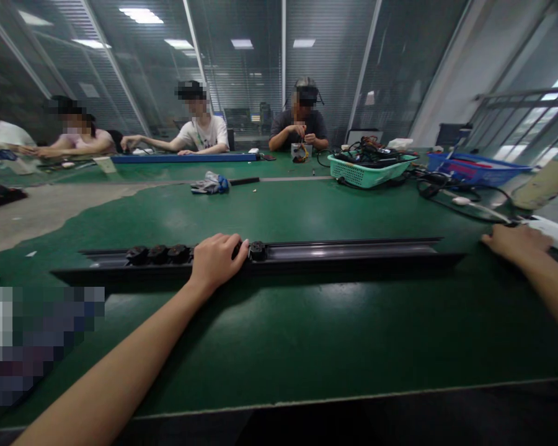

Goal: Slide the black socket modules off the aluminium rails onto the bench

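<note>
A long black channel (353, 265) lies across the green table in front of me, with a lighter strip running along its inside. Several round black socket-like pieces (157, 253) sit in a row in its left half. My left hand (217, 259) is closed over the channel, thumb on the near side, and covers part of the row. Just right of the thumb, one more black piece (257, 250) shows. Far to the right, my right hand (518, 241) is curled on the table beside a white object (555, 235); what its fingers hold, if anything, is hidden.
Behind the channel lie grey-blue gloves (210, 183) and a green basket (369, 172) of cables. A blue basket (478, 170) and loose black cables (465, 197) are at right. A long blue bar (186, 158) lies before several people seated across the table.
</note>
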The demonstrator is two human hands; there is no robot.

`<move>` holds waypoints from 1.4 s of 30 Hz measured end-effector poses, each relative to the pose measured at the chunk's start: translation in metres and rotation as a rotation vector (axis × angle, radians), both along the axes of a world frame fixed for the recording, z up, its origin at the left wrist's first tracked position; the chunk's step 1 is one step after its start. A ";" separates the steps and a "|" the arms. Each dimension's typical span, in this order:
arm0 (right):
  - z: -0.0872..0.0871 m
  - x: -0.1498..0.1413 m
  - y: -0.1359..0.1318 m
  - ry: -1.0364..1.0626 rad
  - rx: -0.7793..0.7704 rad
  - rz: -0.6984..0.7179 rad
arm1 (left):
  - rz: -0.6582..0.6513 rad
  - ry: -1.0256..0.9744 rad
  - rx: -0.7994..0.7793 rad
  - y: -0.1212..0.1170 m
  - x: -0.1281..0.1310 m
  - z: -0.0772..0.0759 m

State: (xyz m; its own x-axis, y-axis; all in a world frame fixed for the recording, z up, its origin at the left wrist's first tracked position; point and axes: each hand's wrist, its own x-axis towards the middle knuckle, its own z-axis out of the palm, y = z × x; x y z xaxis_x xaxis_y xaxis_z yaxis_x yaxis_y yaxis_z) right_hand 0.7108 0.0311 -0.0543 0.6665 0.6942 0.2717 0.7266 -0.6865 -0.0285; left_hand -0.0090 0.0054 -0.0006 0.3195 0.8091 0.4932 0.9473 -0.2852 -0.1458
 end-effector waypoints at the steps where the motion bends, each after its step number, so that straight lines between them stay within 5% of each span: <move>1: 0.003 0.001 -0.003 0.031 -0.053 -0.031 | -0.007 -0.006 0.005 0.000 0.000 -0.001; 5: 0.040 -0.050 -0.010 -0.041 -0.007 0.001 | -0.019 -0.017 0.015 0.000 -0.001 -0.002; 8: 0.081 -0.143 -0.013 -0.188 0.121 0.301 | -0.029 -0.022 0.005 0.000 -0.001 -0.002; 11: 0.107 -0.263 -0.024 -0.032 0.176 0.804 | -0.041 -0.033 0.000 0.000 -0.001 -0.002; 15: 0.096 -0.413 -0.038 0.319 0.072 1.329 | -0.050 -0.027 -0.001 -0.001 -0.002 -0.003; 19: 0.063 -0.501 -0.028 0.333 0.164 1.499 | -0.065 -0.013 -0.007 -0.003 -0.003 -0.002; 22: 0.048 -0.524 -0.017 0.383 0.201 1.531 | -0.065 -0.005 -0.015 -0.003 -0.003 -0.002; 29: 0.034 -0.529 -0.014 0.524 0.241 1.431 | -0.047 0.008 -0.028 -0.004 -0.002 -0.001; 42: 0.037 -0.525 -0.012 0.567 0.315 1.445 | -0.023 0.020 -0.002 -0.003 -0.001 -0.004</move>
